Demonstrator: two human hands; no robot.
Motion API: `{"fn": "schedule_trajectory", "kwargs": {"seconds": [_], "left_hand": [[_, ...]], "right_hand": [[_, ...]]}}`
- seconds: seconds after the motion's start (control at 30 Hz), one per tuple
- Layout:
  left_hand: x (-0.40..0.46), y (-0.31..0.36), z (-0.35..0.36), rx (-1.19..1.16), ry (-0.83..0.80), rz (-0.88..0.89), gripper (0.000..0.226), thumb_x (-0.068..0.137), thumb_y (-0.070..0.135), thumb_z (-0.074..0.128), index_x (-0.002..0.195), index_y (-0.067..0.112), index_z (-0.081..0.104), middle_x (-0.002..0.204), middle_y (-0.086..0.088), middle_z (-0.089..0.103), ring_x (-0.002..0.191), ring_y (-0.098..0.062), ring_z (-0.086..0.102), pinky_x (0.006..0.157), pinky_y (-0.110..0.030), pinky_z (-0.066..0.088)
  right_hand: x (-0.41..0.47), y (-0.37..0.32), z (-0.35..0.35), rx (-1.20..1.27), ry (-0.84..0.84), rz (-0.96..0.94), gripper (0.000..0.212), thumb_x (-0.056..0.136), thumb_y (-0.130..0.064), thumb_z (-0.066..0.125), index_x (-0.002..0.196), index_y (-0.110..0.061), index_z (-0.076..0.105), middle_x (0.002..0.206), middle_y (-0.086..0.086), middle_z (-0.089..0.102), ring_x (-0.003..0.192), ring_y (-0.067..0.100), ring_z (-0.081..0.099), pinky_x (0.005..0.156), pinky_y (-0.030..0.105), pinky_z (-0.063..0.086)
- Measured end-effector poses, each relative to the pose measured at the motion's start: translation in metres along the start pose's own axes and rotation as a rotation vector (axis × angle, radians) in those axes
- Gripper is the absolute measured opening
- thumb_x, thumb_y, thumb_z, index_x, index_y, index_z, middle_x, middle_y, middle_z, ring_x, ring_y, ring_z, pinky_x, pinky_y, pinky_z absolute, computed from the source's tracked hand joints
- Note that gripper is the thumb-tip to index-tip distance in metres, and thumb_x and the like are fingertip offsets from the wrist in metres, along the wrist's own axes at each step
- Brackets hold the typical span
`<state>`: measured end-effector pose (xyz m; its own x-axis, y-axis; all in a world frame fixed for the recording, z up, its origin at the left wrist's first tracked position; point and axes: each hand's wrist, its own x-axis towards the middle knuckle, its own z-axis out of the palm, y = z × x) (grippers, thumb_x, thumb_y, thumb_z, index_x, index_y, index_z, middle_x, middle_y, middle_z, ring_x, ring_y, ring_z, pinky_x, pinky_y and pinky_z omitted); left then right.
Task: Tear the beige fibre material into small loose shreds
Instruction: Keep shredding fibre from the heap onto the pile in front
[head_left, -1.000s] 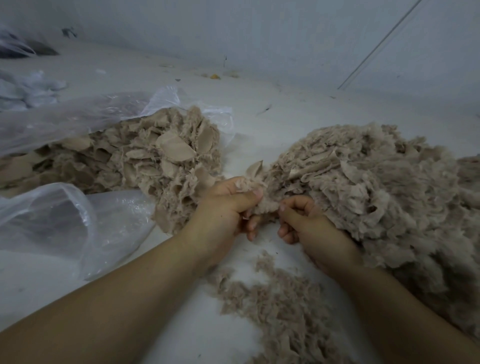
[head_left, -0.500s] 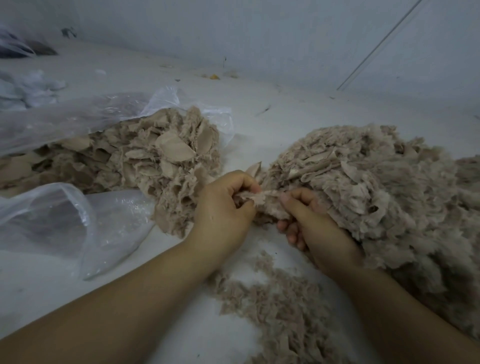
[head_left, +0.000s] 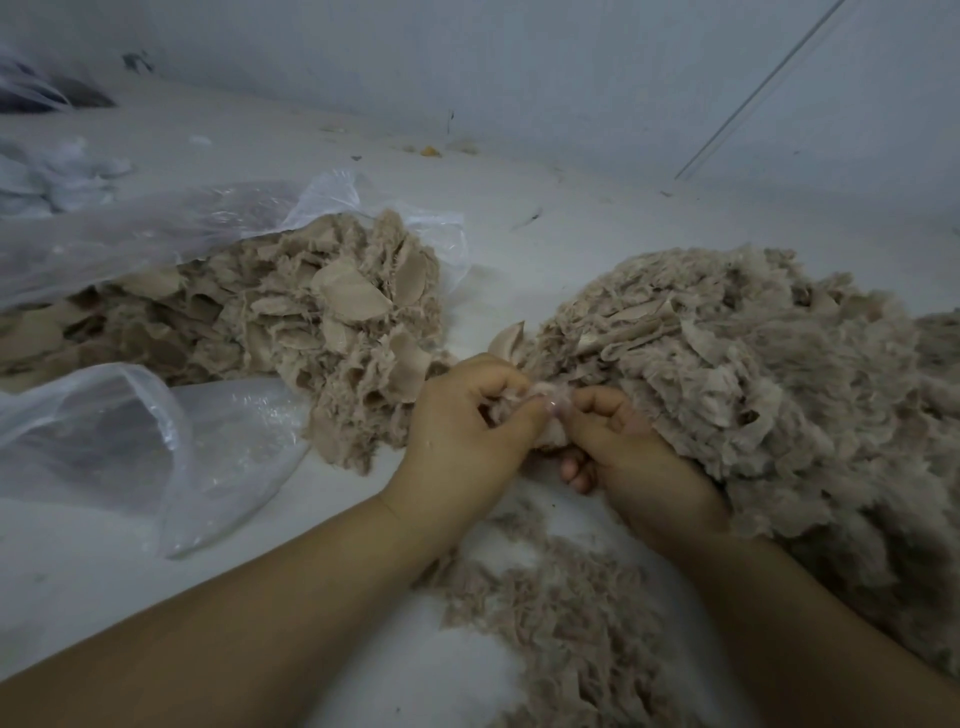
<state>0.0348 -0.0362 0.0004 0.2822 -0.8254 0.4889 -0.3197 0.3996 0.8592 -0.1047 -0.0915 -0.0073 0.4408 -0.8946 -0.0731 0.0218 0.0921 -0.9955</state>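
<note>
Head view | I see left grip (head_left: 462, 431) and right grip (head_left: 618, 447) curled, thumbs meeting, both pinching one beige fibre tuft (head_left: 540, 410) between them | tuft touches big fibre heap (head_left: 753, 374) at right | shreds (head_left: 561, 613) lie below on white floor (head_left: 363, 649) | bagged pile (head_left: 311, 317) at left in clear plastic bag (head_left: 135, 457)

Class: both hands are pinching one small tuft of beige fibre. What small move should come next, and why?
Probably pull the hands apart to tear the tuft. The left hand and right hand pinch it close together, thumbs nearly touching, so it seems ready to split. The bits would likely drop onto the loose shreds lying just below.
</note>
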Motion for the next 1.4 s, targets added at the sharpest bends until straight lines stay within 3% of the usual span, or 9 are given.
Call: {"fn": "schedule_trajectory", "kwargs": {"seconds": [0.13,0.3,0.6,0.67,0.83,1.1,1.17,1.33,1.4], "left_hand": [[0.003,0.000,-0.007,-0.182,0.066,-0.206,0.026,0.089,0.010,0.068,0.064,0.009,0.063,0.055,-0.014,0.050,0.049,-0.023,0.046,0.049,-0.035,0.043],[0.006,-0.003,-0.013,-0.334,0.137,-0.352,0.036,0.094,0.013,0.061,0.058,0.014,0.058,0.050,-0.006,0.048,0.042,-0.019,0.043,0.044,-0.027,0.041],[0.002,-0.003,-0.010,-0.244,-0.202,-0.337,0.021,0.082,0.005,0.074,0.072,0.006,0.057,0.048,-0.019,0.055,0.032,-0.023,0.048,0.037,-0.026,0.046],[0.004,-0.003,-0.014,-0.267,-0.262,-0.330,0.019,0.081,0.002,0.075,0.073,0.004,0.058,0.048,-0.021,0.053,0.032,-0.021,0.048,0.039,-0.029,0.048],[0.013,0.000,-0.031,-0.318,-0.658,-0.350,0.016,0.083,0.002,0.072,0.075,0.006,0.058,0.045,-0.012,0.057,0.030,-0.019,0.049,0.040,-0.024,0.046],[0.024,0.009,-0.052,-0.322,-1.340,-0.530,0.020,0.079,0.003,0.073,0.094,-0.004,0.061,0.061,-0.007,0.068,0.041,-0.016,0.060,0.045,-0.026,0.052],[0.023,0.009,-0.049,-0.248,-1.265,-0.525,0.031,0.074,0.013,0.078,0.101,0.004,0.066,0.070,-0.010,0.070,0.042,-0.015,0.059,0.045,-0.023,0.050],[0.018,-0.001,-0.025,-0.022,-0.406,-0.294,0.044,0.060,0.049,0.083,0.069,0.010,0.065,0.053,-0.001,0.055,0.044,-0.011,0.040,0.043,-0.023,0.034],[0.016,-0.005,-0.018,0.100,-0.315,-0.210,0.044,0.059,0.046,0.082,0.076,0.010,0.063,0.059,-0.003,0.055,0.050,-0.009,0.045,0.046,-0.029,0.039]], "right_hand": [[0.000,0.001,-0.002,0.018,0.025,-0.037,0.010,0.096,-0.017,0.054,0.086,-0.015,0.053,0.057,-0.005,0.061,0.042,0.003,0.050,0.039,0.015,0.040],[-0.001,-0.002,-0.001,0.139,0.056,0.000,0.010,0.099,-0.013,0.047,0.090,-0.015,0.046,0.058,-0.004,0.063,0.043,0.004,0.052,0.039,0.015,0.040],[-0.005,-0.007,0.004,0.183,0.084,0.017,0.045,0.099,-0.012,0.046,0.062,-0.027,0.068,0.066,0.001,0.069,0.051,0.011,0.062,0.044,0.020,0.049],[-0.006,-0.007,0.004,0.150,0.084,0.007,0.034,0.101,-0.014,0.046,0.074,-0.021,0.066,0.069,0.004,0.070,0.052,0.012,0.061,0.044,0.020,0.049],[-0.005,-0.005,0.002,0.108,0.100,0.005,0.018,0.102,-0.011,0.045,0.092,-0.015,0.059,0.066,0.001,0.066,0.049,0.010,0.055,0.042,0.018,0.045],[-0.006,-0.008,0.004,0.136,0.124,0.047,0.012,0.102,-0.014,0.045,0.090,-0.015,0.048,0.055,0.003,0.049,0.040,0.005,0.046,0.040,0.016,0.042],[-0.007,-0.006,0.004,0.076,0.100,-0.006,0.011,0.100,-0.011,0.047,0.089,-0.014,0.049,0.058,0.004,0.050,0.044,0.006,0.047,0.043,0.017,0.044],[-0.008,-0.007,0.003,0.004,0.033,-0.045,0.009,0.094,-0.011,0.057,0.088,-0.016,0.054,0.054,-0.006,0.061,0.046,0.005,0.052,0.045,0.017,0.046],[-0.007,-0.006,0.002,-0.025,0.010,-0.055,0.009,0.093,-0.010,0.059,0.088,-0.016,0.053,0.055,-0.006,0.062,0.045,0.004,0.054,0.045,0.016,0.046]]}}
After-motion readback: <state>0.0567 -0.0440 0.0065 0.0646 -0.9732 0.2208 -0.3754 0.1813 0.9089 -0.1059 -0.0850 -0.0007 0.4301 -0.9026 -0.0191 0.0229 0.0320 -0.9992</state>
